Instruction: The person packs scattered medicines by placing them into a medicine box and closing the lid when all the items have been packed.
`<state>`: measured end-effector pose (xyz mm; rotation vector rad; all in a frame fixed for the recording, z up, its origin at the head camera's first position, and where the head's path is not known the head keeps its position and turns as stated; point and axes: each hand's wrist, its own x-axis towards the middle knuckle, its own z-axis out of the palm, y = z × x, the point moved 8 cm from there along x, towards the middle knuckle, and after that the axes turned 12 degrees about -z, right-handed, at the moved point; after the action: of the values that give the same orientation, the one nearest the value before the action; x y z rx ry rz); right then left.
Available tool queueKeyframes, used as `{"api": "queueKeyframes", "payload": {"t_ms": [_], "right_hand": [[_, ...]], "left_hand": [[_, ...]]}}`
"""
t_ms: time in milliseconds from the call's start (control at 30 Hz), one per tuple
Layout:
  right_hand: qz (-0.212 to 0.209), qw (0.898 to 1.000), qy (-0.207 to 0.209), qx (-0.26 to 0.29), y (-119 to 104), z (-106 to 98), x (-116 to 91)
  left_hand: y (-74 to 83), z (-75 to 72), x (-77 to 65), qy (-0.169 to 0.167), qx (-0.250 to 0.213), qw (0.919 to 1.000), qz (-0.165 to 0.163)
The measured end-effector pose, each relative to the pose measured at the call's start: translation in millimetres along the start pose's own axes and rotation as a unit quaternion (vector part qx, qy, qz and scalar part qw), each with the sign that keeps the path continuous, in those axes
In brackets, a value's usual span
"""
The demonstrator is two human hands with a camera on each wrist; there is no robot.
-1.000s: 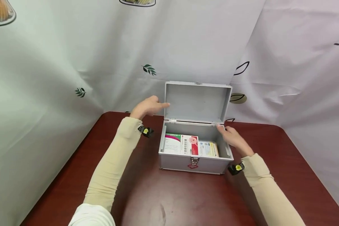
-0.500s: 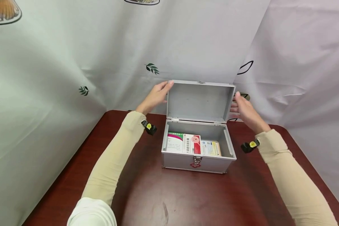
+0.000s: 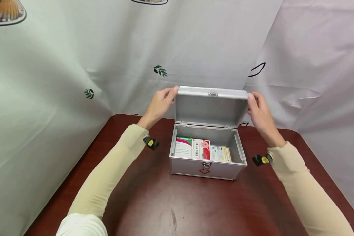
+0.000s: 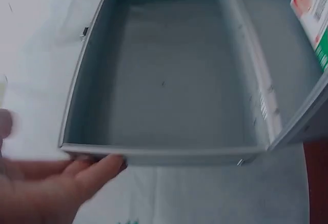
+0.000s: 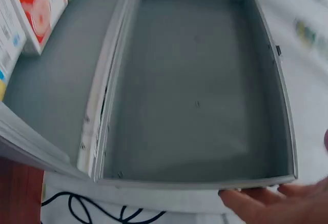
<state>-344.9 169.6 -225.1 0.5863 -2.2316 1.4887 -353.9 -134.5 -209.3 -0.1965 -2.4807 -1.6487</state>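
Note:
A silver metal medicine box [image 3: 206, 168] stands on the table with its lid [image 3: 209, 108] raised and leaning a little forward. My left hand [image 3: 159, 106] holds the lid's upper left corner. At the opposite upper corner my right hand [image 3: 261, 113] holds the lid too. In the left wrist view, fingers [image 4: 100, 175] touch the outside of the lid's side wall. The right wrist view has fingers [image 5: 246, 203] against the other side wall. Inside the box lie a white-and-green carton [image 3: 183, 147], a white-and-red carton [image 3: 201, 149] and a lower white-and-yellow carton [image 3: 220, 153].
The box rests on a dark red-brown table [image 3: 194, 203], towards its far edge. A pale curtain [image 3: 206, 42] with printed leaves hangs behind and along the sides. Dark cable loops [image 5: 82, 203] show beyond the lid in the right wrist view.
Both hands have come up to the lid's upper corners, the right one from the box's right rim. The lid has begun to tilt forward from its upright position.

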Motion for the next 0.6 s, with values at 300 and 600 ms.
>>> {"api": "queueKeyframes", "payload": {"t_ms": [300,600], "right_hand": [[-0.085,0.985,0.047,-0.144,-26.2,-6.4,-83.4],[-0.123,0.985,0.085,-0.083,-0.9,18.9,-141.6]], "left_hand": [[-13.9,12.0,-89.8,0.074,0.017,0.9887,0.129],[-133.1,36.2,-119.9,0.094,-0.078,0.9691,0.214]]}}
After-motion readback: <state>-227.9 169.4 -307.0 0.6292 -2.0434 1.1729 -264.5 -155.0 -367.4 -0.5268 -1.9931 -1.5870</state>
